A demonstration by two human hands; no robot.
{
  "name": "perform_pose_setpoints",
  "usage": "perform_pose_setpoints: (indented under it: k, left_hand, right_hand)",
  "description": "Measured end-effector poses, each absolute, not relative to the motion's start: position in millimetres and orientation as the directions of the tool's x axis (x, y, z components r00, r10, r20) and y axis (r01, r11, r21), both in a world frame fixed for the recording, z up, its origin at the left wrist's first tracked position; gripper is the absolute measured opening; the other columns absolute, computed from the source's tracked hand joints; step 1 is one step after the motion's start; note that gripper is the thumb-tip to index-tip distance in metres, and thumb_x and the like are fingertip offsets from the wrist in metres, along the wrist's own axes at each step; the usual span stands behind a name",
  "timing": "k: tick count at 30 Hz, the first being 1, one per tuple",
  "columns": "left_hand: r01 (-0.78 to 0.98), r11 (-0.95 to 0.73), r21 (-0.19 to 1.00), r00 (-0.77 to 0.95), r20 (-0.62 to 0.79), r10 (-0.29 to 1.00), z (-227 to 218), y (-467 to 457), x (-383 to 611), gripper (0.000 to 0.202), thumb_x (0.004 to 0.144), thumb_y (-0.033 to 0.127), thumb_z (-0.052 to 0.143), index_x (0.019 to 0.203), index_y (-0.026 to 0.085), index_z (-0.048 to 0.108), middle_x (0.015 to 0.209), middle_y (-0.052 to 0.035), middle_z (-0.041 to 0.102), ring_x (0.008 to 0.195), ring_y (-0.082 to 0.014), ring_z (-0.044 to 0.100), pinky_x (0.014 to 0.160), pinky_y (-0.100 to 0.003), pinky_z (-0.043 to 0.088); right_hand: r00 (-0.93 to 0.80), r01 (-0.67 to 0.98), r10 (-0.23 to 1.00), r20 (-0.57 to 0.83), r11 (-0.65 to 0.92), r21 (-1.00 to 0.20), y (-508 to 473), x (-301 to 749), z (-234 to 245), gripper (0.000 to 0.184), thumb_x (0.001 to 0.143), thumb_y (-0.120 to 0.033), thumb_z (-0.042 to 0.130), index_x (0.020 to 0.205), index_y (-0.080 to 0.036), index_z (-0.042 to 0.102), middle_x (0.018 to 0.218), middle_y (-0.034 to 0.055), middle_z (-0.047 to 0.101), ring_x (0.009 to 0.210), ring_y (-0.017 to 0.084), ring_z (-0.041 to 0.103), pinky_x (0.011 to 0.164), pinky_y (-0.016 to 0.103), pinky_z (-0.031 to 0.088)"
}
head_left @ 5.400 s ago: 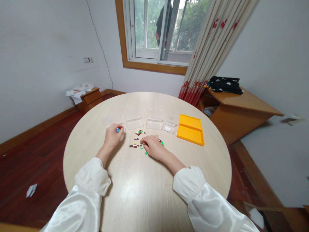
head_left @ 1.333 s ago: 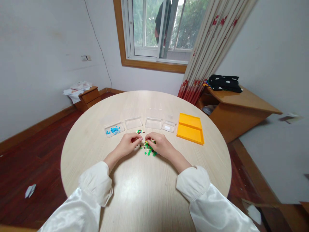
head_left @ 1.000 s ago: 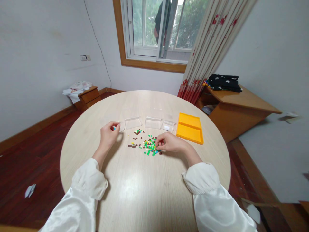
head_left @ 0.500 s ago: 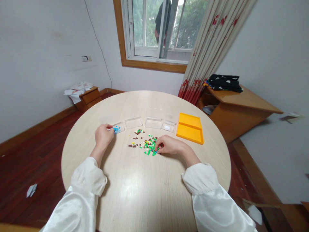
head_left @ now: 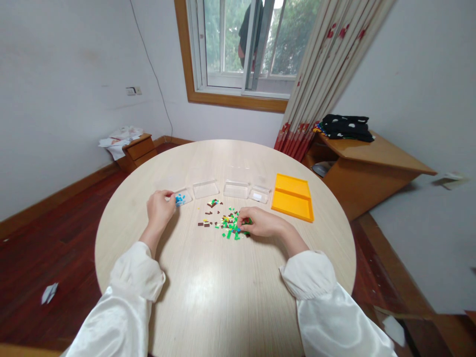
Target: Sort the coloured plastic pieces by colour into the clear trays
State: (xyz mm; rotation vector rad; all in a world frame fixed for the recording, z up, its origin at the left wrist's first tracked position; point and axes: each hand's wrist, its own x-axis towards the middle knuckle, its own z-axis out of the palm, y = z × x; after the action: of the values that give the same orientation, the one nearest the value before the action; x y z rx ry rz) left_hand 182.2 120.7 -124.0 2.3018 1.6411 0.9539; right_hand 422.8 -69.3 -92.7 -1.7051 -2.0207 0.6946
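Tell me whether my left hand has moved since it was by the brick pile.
Yes. Against the yellow tray, the left hand is now farther left, gone from the pile to the box of blue bricks.

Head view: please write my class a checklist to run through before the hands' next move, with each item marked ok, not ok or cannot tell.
1. Left hand at the leftmost clear box: ok, it is at the box's left end.
2. Box contents all blue: cannot tell; the visible pieces are blue, but the hand hides part.
3. Right hand at the loose pile: ok, at its right edge.
4. Blue piece gripped by the right hand: cannot tell, too small.
5. Pile of one colour: not ok; green, brown and yellow are mixed.
6. Yellow tray clear of both hands: ok.
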Motion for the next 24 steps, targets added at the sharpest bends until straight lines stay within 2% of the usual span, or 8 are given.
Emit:
perform_pose_setpoints:
  k: [3,5,9,11,15,20,24]
  left_hand:
    - [0.763,-0.411,0.498,0.185,0.442,0.878,-120,118,184,0.026,0.077,0.031,0.048,0.077,0.015,0.068,0.085,-0.0117,0.067,0.084,-0.0242,0.059,0.077,-0.033,0.042]
    - [0.728,-0.419,0.543,0.165,0.455,0.875,-117,115,187,0.023,0.076,0.033,0.049,0.068,0.016,0.063,0.077,-0.0081,0.065,0.075,-0.0205,0.057,0.071,-0.030,0.041]
    - [0.582,-0.445,0.681,0.171,0.432,0.886,-111,106,194,0.030,0.076,0.035,0.049,0.052,0.018,0.048,0.052,0.0010,0.048,0.054,-0.0121,0.044,0.055,-0.025,0.034]
    - [0.462,-0.474,0.750,0.237,0.411,0.880,-109,100,199,0.031,0.076,0.035,0.049,0.050,0.018,0.045,0.048,0.0030,0.042,0.050,-0.0101,0.039,0.052,-0.024,0.031]
    - [0.261,-0.479,0.838,0.427,0.344,0.836,-107,84,211,0.031,0.073,0.040,0.052,0.052,0.017,0.049,0.048,0.0030,0.044,0.048,-0.0090,0.038,0.048,-0.022,0.030]
    - [0.150,-0.365,0.919,0.684,0.170,0.710,-107,62,224,0.039,0.073,0.053,0.053,0.060,0.016,0.054,0.048,0.0025,0.048,0.045,-0.0086,0.040,0.044,-0.021,0.030]
    - [0.106,-0.296,0.949,0.801,0.095,0.591,-108,53,229,0.046,0.076,0.058,0.050,0.059,0.015,0.053,0.045,0.0030,0.046,0.042,-0.0071,0.037,0.043,-0.021,0.029]
  right_hand:
    - [-0.073,0.774,0.997,0.005,0.060,-0.631,-68,421,-91,0.014,0.077,-0.008,0.053,0.075,-0.015,0.065,0.067,0.0007,0.063,0.059,0.009,0.054,0.056,0.019,0.040]
    - [0.016,0.747,0.997,0.072,0.036,-0.663,-67,419,-91,0.014,0.078,-0.009,0.051,0.077,-0.014,0.065,0.068,0.0015,0.064,0.060,0.009,0.055,0.055,0.020,0.041]
    - [0.195,0.654,0.955,0.224,0.044,-0.755,-61,416,-93,0.012,0.078,-0.012,0.053,0.077,-0.014,0.064,0.070,0.0022,0.066,0.064,0.011,0.060,0.062,0.023,0.045]
    - [0.247,0.634,0.924,0.294,0.075,-0.770,-58,413,-95,0.011,0.077,-0.013,0.054,0.077,-0.015,0.064,0.071,0.0021,0.067,0.066,0.012,0.061,0.065,0.024,0.046]
    - [0.276,0.618,0.882,0.383,0.143,-0.773,-52,406,-101,0.010,0.076,-0.015,0.055,0.077,-0.015,0.065,0.073,0.0023,0.068,0.069,0.013,0.062,0.069,0.026,0.048]
    - [0.243,0.628,0.857,0.453,0.217,-0.748,-44,391,-111,0.015,0.075,-0.012,0.053,0.077,-0.017,0.067,0.078,0.0027,0.069,0.072,0.013,0.063,0.072,0.027,0.049]
    - [0.195,0.630,0.860,0.472,0.258,-0.732,-42,379,-115,0.017,0.075,-0.010,0.051,0.076,-0.018,0.066,0.079,0.0018,0.069,0.075,0.013,0.063,0.074,0.026,0.048]
